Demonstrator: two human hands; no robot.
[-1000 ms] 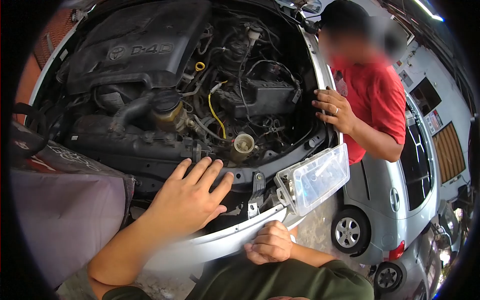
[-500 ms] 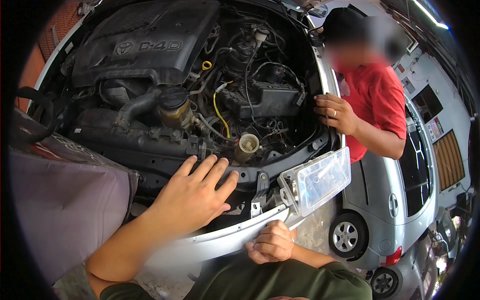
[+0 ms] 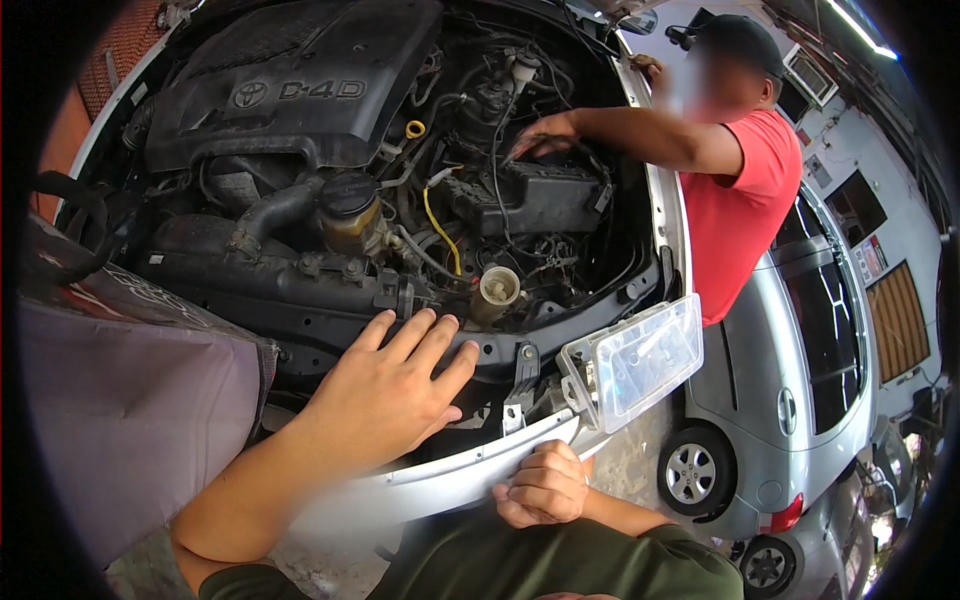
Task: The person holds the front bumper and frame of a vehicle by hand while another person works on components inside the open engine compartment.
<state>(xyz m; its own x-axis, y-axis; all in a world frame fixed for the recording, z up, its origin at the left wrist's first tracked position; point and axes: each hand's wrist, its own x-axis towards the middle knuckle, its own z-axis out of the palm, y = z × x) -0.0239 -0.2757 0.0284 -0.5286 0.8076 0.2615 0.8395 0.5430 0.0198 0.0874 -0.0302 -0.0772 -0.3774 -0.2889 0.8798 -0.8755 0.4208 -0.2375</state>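
My left hand (image 3: 392,388) lies with fingers spread on the black front crossmember (image 3: 330,338) of a car's engine bay. Close to its fingertips stands a pale round filler neck (image 3: 494,290). At the edge of the white bumper (image 3: 440,487), my right hand (image 3: 545,485) is curled into a fist; what is inside it, if anything, is hidden. Above and right of that fist, a clear plastic case (image 3: 645,362) rests at the corner of the car.
A person in a red shirt (image 3: 735,190) reaches a hand (image 3: 545,137) over the fender to a black box (image 3: 535,200). A black engine cover (image 3: 290,85) fills the upper left. A silver car (image 3: 765,400) stands at right. A grey fender cover (image 3: 140,400) hangs at left.
The other person's hand has left the fender edge and reached into the engine bay above the black box; that person's head and body have shifted. My hands have stayed in place.
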